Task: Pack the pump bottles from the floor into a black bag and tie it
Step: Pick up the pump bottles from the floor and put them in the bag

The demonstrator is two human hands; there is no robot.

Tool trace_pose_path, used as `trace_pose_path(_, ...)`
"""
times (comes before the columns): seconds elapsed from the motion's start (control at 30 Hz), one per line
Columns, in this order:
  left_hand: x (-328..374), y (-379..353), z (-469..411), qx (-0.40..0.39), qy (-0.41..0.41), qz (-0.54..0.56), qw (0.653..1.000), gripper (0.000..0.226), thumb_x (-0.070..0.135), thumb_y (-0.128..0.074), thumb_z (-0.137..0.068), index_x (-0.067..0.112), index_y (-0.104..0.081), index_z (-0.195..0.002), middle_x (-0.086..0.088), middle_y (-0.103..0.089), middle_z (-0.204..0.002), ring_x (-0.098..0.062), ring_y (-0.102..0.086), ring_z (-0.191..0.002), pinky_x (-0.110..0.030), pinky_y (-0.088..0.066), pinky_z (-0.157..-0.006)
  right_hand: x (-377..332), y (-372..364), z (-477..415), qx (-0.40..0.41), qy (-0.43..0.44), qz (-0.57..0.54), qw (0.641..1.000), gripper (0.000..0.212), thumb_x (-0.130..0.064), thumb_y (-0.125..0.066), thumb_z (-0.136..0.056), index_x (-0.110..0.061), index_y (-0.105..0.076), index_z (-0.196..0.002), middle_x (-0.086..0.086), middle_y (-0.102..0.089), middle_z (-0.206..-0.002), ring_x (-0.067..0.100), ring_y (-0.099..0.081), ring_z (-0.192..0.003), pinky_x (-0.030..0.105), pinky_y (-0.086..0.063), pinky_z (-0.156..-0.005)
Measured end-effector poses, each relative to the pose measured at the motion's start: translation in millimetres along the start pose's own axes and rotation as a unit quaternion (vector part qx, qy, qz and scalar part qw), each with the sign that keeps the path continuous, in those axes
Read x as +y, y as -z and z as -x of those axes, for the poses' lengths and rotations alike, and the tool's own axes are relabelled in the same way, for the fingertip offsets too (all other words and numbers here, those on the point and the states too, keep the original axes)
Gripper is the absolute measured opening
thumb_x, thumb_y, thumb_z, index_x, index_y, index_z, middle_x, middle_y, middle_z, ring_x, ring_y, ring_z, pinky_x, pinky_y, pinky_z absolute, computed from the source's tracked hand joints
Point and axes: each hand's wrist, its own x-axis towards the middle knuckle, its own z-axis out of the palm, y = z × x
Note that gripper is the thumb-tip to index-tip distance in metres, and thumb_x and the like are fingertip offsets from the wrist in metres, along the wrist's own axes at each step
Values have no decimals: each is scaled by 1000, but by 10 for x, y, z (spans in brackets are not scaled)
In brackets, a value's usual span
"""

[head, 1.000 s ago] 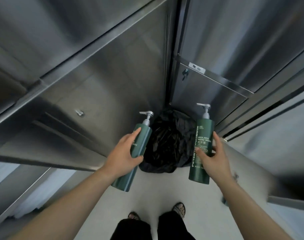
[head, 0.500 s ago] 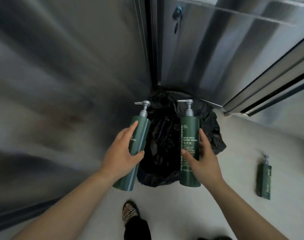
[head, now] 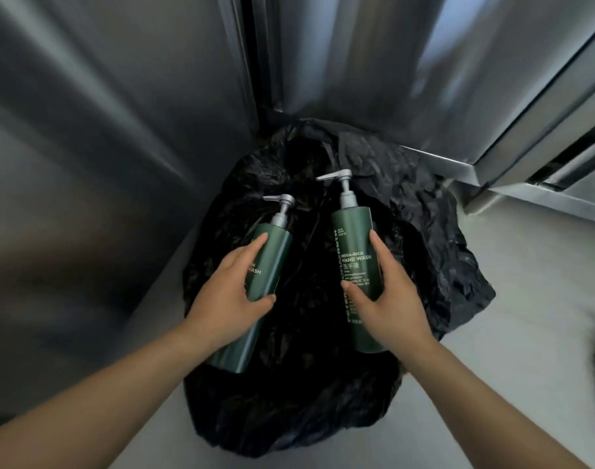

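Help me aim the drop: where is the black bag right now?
Head view, centre: the bag lies crumpled on the floor in the steel corner, under the left bottle and right bottle.

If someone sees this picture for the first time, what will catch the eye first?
In the middle of the view, the left hand grips one dark green pump bottle, tilted, and the right hand grips a second pump bottle labelled HAND WASH. Behind them a crumpled black bag sits on the pale floor, in a corner of shiny steel panels.
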Motion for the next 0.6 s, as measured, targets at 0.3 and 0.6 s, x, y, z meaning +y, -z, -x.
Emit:
trace_pose_path(0.3, -335, -594, -309, 10, 9, 13, 1000, 94, 28, -71, -79, 45, -8, -146, 5, -28, -151, -13, -40, -127, -21, -37, -89, 663, 422, -110, 117, 23, 123, 985, 83, -35, -65, -85, -42, -10, -147, 2, -45, -135, 20, -50, -115, 28, -41, -86)
trace_pose_path(0.6, -592, -652, -271, -29, -3, -62, 998, 94, 28, -70, -81, 40, -4, -147, 3, -24, -152, -16, -36, -132, -22, -37, -94, 1092, 431, -260, 154, -44, 116, 980, 83, -36, -67, -83, -40, -13, -146, 7, -49, -134, 26, -52, -114, 35, -43, -86)
